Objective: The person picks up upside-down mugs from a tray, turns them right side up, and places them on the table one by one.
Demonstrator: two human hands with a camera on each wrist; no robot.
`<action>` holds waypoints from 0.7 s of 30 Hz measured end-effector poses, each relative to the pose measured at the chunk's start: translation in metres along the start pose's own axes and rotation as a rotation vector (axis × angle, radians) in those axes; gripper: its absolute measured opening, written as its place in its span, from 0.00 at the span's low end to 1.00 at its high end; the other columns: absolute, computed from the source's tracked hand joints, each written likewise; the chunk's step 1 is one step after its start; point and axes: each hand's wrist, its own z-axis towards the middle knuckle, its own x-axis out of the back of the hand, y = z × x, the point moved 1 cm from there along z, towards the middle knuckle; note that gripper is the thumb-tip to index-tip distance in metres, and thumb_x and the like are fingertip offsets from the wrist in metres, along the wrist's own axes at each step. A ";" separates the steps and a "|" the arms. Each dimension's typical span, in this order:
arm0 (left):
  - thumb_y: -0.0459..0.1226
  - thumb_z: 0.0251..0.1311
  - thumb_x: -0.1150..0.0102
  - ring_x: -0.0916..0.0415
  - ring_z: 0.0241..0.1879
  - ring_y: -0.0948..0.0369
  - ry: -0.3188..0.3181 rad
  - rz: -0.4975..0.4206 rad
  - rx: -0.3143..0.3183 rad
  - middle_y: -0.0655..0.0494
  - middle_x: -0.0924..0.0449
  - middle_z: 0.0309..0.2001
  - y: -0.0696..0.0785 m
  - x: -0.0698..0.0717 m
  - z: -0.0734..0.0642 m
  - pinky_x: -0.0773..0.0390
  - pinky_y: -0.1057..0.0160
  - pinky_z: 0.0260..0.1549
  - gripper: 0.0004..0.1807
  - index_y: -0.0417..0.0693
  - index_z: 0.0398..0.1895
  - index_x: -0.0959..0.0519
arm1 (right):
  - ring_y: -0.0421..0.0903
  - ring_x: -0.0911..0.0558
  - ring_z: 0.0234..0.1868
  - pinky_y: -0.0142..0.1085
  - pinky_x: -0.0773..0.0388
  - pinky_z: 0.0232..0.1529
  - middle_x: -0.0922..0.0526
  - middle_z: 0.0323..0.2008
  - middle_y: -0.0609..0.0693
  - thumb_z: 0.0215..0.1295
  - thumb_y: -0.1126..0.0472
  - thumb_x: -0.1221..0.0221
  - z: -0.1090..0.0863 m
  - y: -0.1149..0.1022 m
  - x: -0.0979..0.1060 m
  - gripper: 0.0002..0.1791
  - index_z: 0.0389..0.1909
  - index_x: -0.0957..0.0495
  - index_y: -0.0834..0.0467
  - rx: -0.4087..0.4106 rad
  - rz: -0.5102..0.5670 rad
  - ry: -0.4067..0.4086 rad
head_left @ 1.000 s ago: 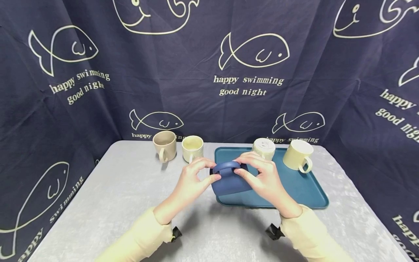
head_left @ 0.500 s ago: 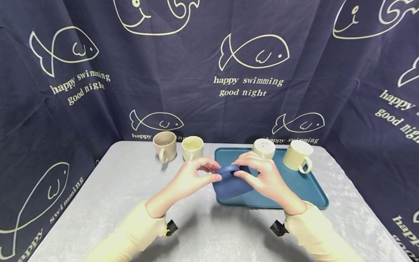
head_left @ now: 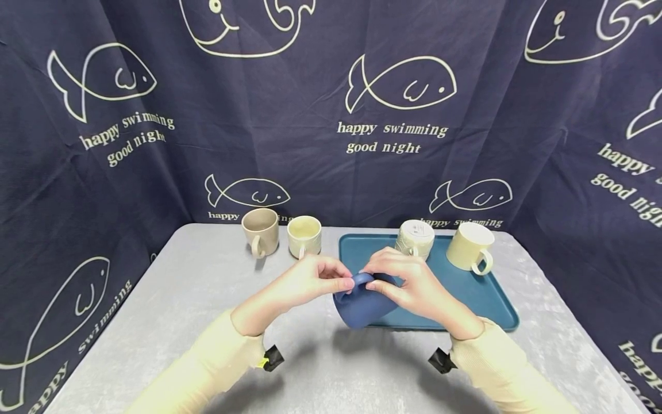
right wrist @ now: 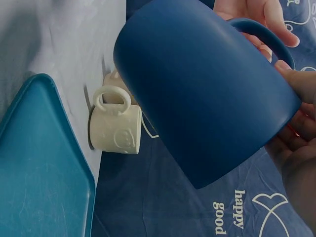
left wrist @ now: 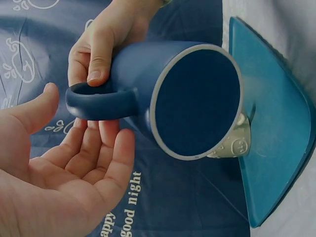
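Blue mug tilts, right hand pinching its handle, left hand loosely spread beside it.

Room over the tray's front right, blue mug (tilted) perhaps above near-left corner.

Mottled grey table, beige mug, cream mug, teal tray

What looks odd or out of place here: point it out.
On the teal rectangular tray, the off-white embossed ceramic-looking cup sits upside down, its labelled base facing up. That looks odd against the beige mug and pale-yellow cup on the grey table, both upright.
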 end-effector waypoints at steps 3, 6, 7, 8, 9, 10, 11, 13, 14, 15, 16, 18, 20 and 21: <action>0.38 0.59 0.38 0.22 0.33 0.66 -0.044 -0.019 0.015 0.56 0.16 0.29 -0.002 -0.002 0.001 0.21 0.66 0.38 0.07 0.43 0.35 0.17 | 0.43 0.21 0.40 0.28 0.27 0.49 0.17 0.35 0.47 0.43 0.70 0.29 0.000 0.000 -0.001 0.19 0.39 0.17 0.56 0.002 0.011 -0.037; 0.38 0.59 0.39 0.22 0.31 0.66 -0.092 -0.038 0.035 0.56 0.17 0.27 -0.003 -0.004 0.001 0.21 0.66 0.37 0.08 0.42 0.33 0.17 | 0.42 0.21 0.41 0.27 0.28 0.49 0.18 0.36 0.46 0.47 0.69 0.30 -0.001 0.000 -0.002 0.17 0.40 0.18 0.56 -0.005 0.031 -0.078; 0.38 0.60 0.40 0.22 0.31 0.66 -0.105 -0.038 0.044 0.56 0.18 0.26 -0.003 -0.004 0.001 0.21 0.65 0.37 0.08 0.42 0.33 0.17 | 0.41 0.21 0.42 0.27 0.28 0.49 0.18 0.36 0.46 0.48 0.68 0.30 -0.001 0.000 -0.002 0.16 0.40 0.18 0.55 -0.013 0.037 -0.093; 0.38 0.60 0.40 0.22 0.30 0.66 -0.116 -0.038 0.050 0.57 0.18 0.26 -0.004 -0.005 0.002 0.21 0.65 0.37 0.08 0.42 0.32 0.17 | 0.41 0.22 0.42 0.27 0.28 0.49 0.18 0.37 0.45 0.49 0.67 0.31 -0.001 0.000 -0.003 0.15 0.40 0.18 0.55 -0.020 0.043 -0.108; 0.38 0.60 0.40 0.22 0.29 0.66 -0.127 -0.038 0.057 0.57 0.18 0.25 -0.004 -0.005 0.001 0.21 0.65 0.37 0.08 0.42 0.32 0.17 | 0.41 0.22 0.42 0.27 0.28 0.49 0.18 0.37 0.45 0.49 0.67 0.31 -0.002 0.000 -0.003 0.15 0.40 0.18 0.55 -0.025 0.048 -0.120; 0.38 0.60 0.40 0.22 0.29 0.66 -0.137 -0.041 0.064 0.57 0.18 0.25 -0.004 -0.006 0.001 0.21 0.65 0.37 0.08 0.42 0.32 0.17 | 0.41 0.22 0.42 0.27 0.28 0.49 0.18 0.37 0.45 0.50 0.66 0.31 -0.002 0.000 -0.003 0.15 0.40 0.18 0.55 -0.032 0.051 -0.134; 0.38 0.60 0.40 0.22 0.28 0.66 -0.146 -0.045 0.064 0.57 0.18 0.25 -0.004 -0.006 0.002 0.22 0.65 0.37 0.09 0.41 0.32 0.17 | 0.40 0.22 0.43 0.27 0.28 0.49 0.18 0.37 0.44 0.51 0.66 0.31 -0.002 0.000 -0.003 0.14 0.40 0.18 0.55 -0.039 0.051 -0.146; 0.37 0.61 0.41 0.22 0.28 0.67 -0.164 -0.054 0.067 0.57 0.18 0.25 -0.005 -0.007 0.002 0.22 0.66 0.37 0.09 0.40 0.32 0.17 | 0.40 0.22 0.43 0.27 0.28 0.49 0.18 0.38 0.44 0.51 0.65 0.32 -0.003 0.001 -0.004 0.14 0.41 0.18 0.55 -0.039 0.052 -0.163; 0.37 0.61 0.41 0.23 0.28 0.67 -0.172 -0.063 0.066 0.57 0.18 0.25 -0.005 -0.007 0.002 0.22 0.67 0.36 0.09 0.39 0.32 0.18 | 0.40 0.22 0.43 0.27 0.28 0.49 0.18 0.38 0.44 0.51 0.66 0.32 -0.003 0.001 -0.004 0.14 0.41 0.18 0.55 -0.035 0.052 -0.169; 0.37 0.61 0.41 0.23 0.28 0.67 -0.182 -0.073 0.064 0.57 0.18 0.25 -0.005 -0.008 0.002 0.23 0.68 0.36 0.09 0.38 0.33 0.18 | 0.40 0.22 0.43 0.27 0.28 0.49 0.18 0.38 0.44 0.51 0.65 0.32 -0.003 0.001 -0.005 0.14 0.41 0.18 0.55 -0.033 0.053 -0.175; 0.36 0.61 0.41 0.23 0.28 0.67 -0.192 -0.084 0.059 0.57 0.19 0.24 -0.005 -0.008 0.002 0.23 0.69 0.36 0.09 0.37 0.33 0.18 | 0.40 0.22 0.43 0.27 0.28 0.49 0.18 0.37 0.44 0.51 0.65 0.32 -0.003 0.001 -0.005 0.14 0.41 0.18 0.55 -0.030 0.053 -0.180; 0.35 0.61 0.42 0.24 0.28 0.67 -0.206 -0.100 0.051 0.58 0.20 0.23 -0.006 -0.009 0.002 0.24 0.70 0.35 0.09 0.35 0.32 0.19 | 0.40 0.22 0.42 0.27 0.28 0.49 0.18 0.37 0.44 0.51 0.66 0.32 -0.003 0.002 -0.005 0.14 0.41 0.18 0.55 -0.018 0.056 -0.185; 0.34 0.61 0.42 0.25 0.27 0.68 -0.212 -0.103 0.038 0.58 0.21 0.22 -0.008 -0.010 0.002 0.24 0.70 0.34 0.09 0.34 0.32 0.19 | 0.40 0.22 0.42 0.27 0.28 0.49 0.18 0.37 0.44 0.51 0.66 0.32 -0.003 0.002 -0.006 0.14 0.40 0.18 0.55 -0.015 0.060 -0.190; 0.34 0.61 0.42 0.25 0.27 0.67 -0.212 -0.104 0.032 0.58 0.21 0.22 -0.009 -0.010 0.002 0.24 0.70 0.34 0.09 0.34 0.31 0.19 | 0.40 0.22 0.42 0.27 0.28 0.48 0.18 0.37 0.44 0.51 0.66 0.32 -0.003 0.002 -0.006 0.14 0.40 0.18 0.55 -0.014 0.061 -0.194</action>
